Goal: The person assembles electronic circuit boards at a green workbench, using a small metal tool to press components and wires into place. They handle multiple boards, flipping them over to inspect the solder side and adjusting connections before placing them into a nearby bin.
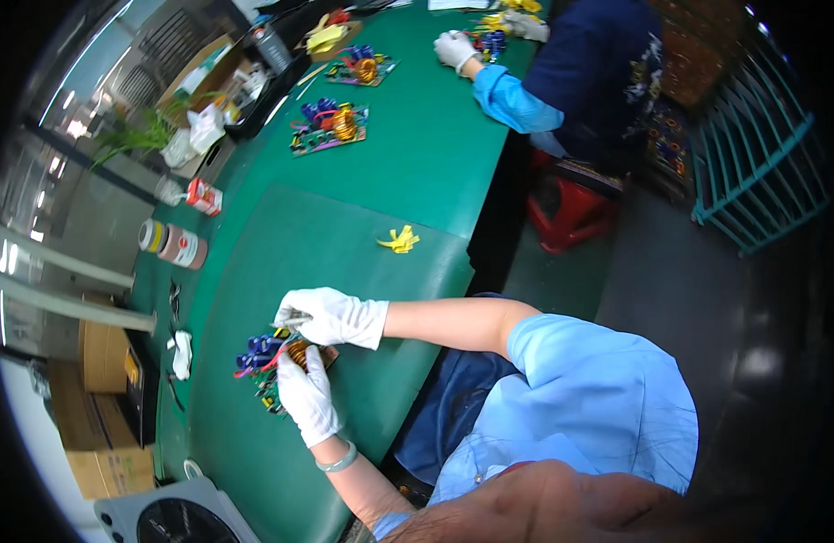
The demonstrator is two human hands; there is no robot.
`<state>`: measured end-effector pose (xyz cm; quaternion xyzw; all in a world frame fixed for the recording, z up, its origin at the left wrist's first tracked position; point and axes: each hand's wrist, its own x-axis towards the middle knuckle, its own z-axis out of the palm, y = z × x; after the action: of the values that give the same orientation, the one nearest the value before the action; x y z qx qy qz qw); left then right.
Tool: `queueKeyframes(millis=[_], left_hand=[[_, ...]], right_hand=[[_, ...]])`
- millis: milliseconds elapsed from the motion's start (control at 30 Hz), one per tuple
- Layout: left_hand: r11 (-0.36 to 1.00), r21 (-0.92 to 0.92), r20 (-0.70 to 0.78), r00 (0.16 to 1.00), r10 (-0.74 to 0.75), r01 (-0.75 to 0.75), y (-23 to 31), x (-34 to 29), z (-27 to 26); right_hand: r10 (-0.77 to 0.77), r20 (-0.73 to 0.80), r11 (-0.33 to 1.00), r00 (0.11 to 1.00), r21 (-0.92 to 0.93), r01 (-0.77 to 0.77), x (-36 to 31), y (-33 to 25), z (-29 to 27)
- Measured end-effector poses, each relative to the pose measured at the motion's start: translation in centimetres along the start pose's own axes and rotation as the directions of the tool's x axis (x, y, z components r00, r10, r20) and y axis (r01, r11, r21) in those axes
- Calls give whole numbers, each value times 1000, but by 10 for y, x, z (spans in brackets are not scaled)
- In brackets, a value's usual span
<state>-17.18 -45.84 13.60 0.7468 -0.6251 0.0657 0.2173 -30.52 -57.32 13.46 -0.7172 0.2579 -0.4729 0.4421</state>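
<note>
My left hand [306,395], in a white glove with a bangle at the wrist, grips a circuit board [270,395] at its copper coil. Blue cylindrical capacitors [261,351] and a pink-red wire stand on the board beside the fingers. Just above that coil, my right hand [325,317], also gloved in white, is closed on a small grey metallic tool [296,319]; its kind is too small to tell. The gloves hide part of the board. Apart from both hands, a little heap of yellow strips [400,239] lies on the green mat [345,231].
Two similar boards, one nearer [331,127] and one farther [363,67], sit up the bench. A co-worker's gloved hand [455,51] handles parts at the far end. A bottle [180,246], red-white carton [204,196] and fan [177,518] line the left side. A red stool [566,213] stands right.
</note>
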Motion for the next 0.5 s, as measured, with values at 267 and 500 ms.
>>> queueKeyframes(millis=[267,500], left_hand=[[739,-668,150,988,26,82,-3,22,-28],[566,-655,85,793,-603,501,-135,16,7]], right_hand=[[-325,-180,910,928,-325,256,-39,-9,-22],[-364,-273,900,890,-350,261,-48,25,-20]])
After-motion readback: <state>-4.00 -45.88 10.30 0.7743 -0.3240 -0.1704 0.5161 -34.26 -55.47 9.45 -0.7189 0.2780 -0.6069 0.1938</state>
